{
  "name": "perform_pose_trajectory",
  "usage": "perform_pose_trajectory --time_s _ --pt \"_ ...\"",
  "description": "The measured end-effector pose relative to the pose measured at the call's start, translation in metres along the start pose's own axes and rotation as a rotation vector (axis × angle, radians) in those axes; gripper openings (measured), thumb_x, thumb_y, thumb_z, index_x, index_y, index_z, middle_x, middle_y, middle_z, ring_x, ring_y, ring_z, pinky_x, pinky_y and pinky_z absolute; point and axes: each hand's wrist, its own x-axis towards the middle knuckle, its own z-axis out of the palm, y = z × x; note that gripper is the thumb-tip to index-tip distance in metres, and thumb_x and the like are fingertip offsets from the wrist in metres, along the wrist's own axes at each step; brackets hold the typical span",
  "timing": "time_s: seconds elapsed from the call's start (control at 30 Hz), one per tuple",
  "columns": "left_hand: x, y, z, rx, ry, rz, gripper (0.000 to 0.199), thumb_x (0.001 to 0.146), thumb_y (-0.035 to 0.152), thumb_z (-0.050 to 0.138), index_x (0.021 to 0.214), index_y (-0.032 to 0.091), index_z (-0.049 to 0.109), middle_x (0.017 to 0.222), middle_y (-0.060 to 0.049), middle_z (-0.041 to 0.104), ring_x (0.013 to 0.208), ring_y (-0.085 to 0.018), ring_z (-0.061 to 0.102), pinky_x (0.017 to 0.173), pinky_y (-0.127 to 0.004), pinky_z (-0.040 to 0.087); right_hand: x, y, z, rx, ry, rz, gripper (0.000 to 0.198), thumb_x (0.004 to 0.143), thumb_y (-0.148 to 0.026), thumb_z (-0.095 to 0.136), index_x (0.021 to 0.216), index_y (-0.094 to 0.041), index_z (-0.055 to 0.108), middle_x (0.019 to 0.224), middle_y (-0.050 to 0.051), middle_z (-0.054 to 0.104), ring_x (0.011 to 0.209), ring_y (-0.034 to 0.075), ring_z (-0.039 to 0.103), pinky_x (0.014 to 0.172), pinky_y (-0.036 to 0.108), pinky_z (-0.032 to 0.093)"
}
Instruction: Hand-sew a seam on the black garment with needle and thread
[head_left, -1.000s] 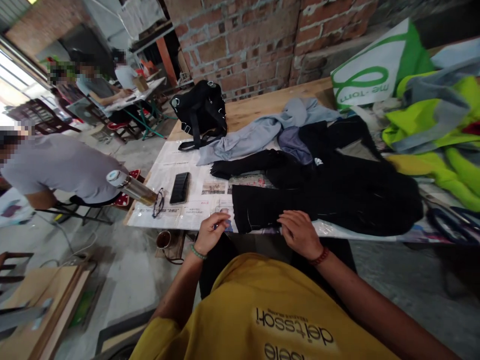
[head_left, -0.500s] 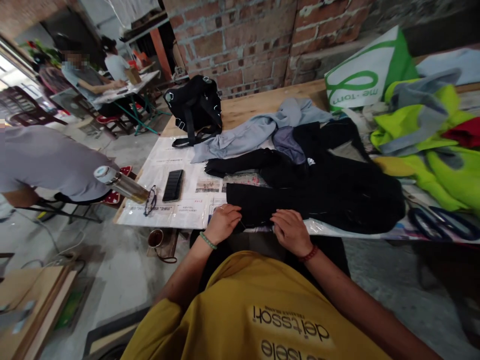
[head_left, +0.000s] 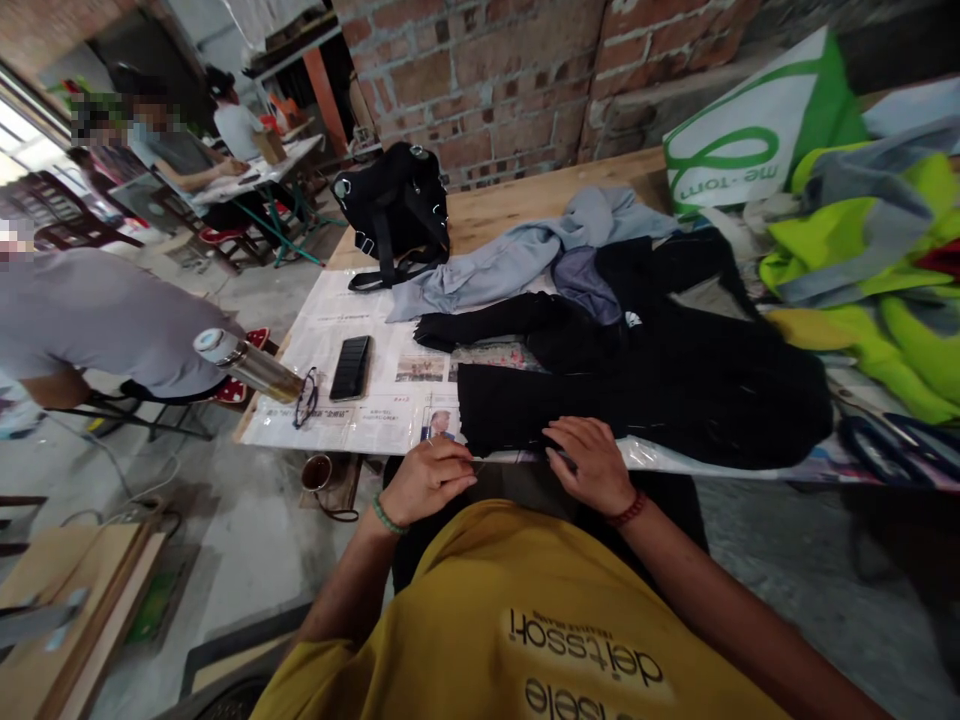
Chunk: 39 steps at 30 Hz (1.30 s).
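A black garment lies spread along the front edge of the table, one sleeve-like part stretching left and light stitch marks along its near edge. My right hand has its fingers curled over that near edge, holding the cloth. Just off the garment's left corner, my left hand is closed in a pinch. A thin, faint line shows by its fingertips; what they hold is too small to make out.
On the newspaper-covered table are a phone, glasses, a steel flask, grey cloth and a black bag. Scissors and yellow-green cloth lie right. A person sits at left.
My left hand has moved off the garment's corner, slightly left and down towards me. My right hand stays at the near edge. The view has shifted a little.
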Motion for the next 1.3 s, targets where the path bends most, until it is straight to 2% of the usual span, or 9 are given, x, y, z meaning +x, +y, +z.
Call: perform_pose_trajectory --time_s 0.33,0.5,0.6,0.67,0.77,0.9,1.0,1.13,1.3 --pt "-0.009 0.005 0.016 -0.218 0.036 -0.083 0.023 0.082 0.020 0.056 0.061 0.016 0.063 0.099 -0.011 0.067 0.086 -0.017 0.065 0.075 -0.029 0.053 0.000 0.000 0.003 -0.027 -0.003 -0.010 0.017 0.080 -0.019 0.056 0.094 -0.020 0.065 0.099 0.006 0.068 0.101 0.023 0.058 0.091 0.041 0.039" --pt "-0.008 0.009 0.016 -0.559 0.067 -0.187 0.019 0.080 0.019 0.058 0.062 0.015 0.065 0.086 -0.011 0.070 0.082 -0.017 0.066 0.069 -0.027 0.054 0.001 -0.001 0.003 -0.047 0.000 -0.029 0.015 0.080 -0.018 0.056 0.093 -0.019 0.065 0.097 0.007 0.069 0.099 0.023 0.058 0.091 0.041 0.039" --pt "-0.006 0.012 0.027 -0.825 0.079 -0.295 0.022 0.079 0.027 0.063 0.061 0.014 0.065 0.088 -0.012 0.070 0.073 -0.016 0.066 0.065 -0.027 0.054 0.002 -0.001 0.003 -0.047 -0.005 -0.023 0.016 0.081 -0.018 0.055 0.093 -0.020 0.065 0.097 0.006 0.068 0.099 0.023 0.058 0.090 0.041 0.039" --pt "-0.003 0.012 0.038 -1.010 0.150 -0.409 0.030 0.078 0.034 0.063 0.057 0.013 0.062 0.089 -0.012 0.070 0.061 -0.013 0.064 0.054 -0.024 0.051 0.002 -0.002 0.002 -0.044 -0.008 -0.017 0.016 0.081 -0.019 0.055 0.094 -0.020 0.065 0.097 0.006 0.068 0.099 0.023 0.058 0.090 0.041 0.039" --pt "0.006 0.012 0.053 -1.207 0.328 -0.600 0.033 0.077 0.040 0.063 0.061 0.012 0.060 0.084 -0.010 0.069 0.048 -0.010 0.059 0.035 -0.017 0.038 0.002 -0.002 0.001 -0.035 -0.007 -0.013 0.017 0.081 -0.018 0.055 0.094 -0.021 0.065 0.098 0.006 0.069 0.100 0.023 0.058 0.090 0.041 0.039" --pt "0.018 0.010 0.059 -1.163 0.621 -0.788 0.031 0.075 0.043 0.064 0.073 0.012 0.060 0.084 -0.008 0.069 0.048 -0.009 0.060 0.031 -0.014 0.034 0.001 -0.001 0.001 -0.012 -0.009 0.003 0.018 0.080 -0.017 0.055 0.095 -0.021 0.066 0.099 0.006 0.069 0.101 0.023 0.058 0.091 0.042 0.040" --pt "0.019 0.007 0.056 -1.147 0.781 -0.826 0.031 0.070 0.040 0.069 0.070 0.012 0.057 0.086 -0.008 0.069 0.050 -0.009 0.061 0.032 -0.014 0.037 0.001 -0.003 -0.002 0.063 0.002 0.013 0.020 0.081 -0.017 0.054 0.097 -0.022 0.065 0.099 0.006 0.068 0.101 0.023 0.059 0.091 0.044 0.042" --pt "0.016 0.003 0.053 -1.362 0.818 -0.878 0.026 0.067 0.034 0.070 0.074 0.014 0.054 0.086 -0.004 0.069 0.048 -0.007 0.059 0.029 -0.011 0.031 0.003 0.001 -0.022 0.199 0.131 0.074 0.020 0.081 -0.017 0.053 0.097 -0.023 0.063 0.099 0.007 0.067 0.103 0.022 0.059 0.089 0.042 0.047" --pt "0.017 0.002 0.056 -1.434 0.808 -0.911 0.031 0.064 0.035 0.072 0.079 0.016 0.052 0.083 -0.002 0.070 0.046 -0.007 0.058 0.027 -0.011 0.028 0.005 0.048 -0.058 -0.026 0.336 0.217 0.014 0.081 -0.017 0.054 0.090 -0.021 0.064 0.095 0.009 0.068 0.099 0.024 0.061 0.090 0.044 0.046"
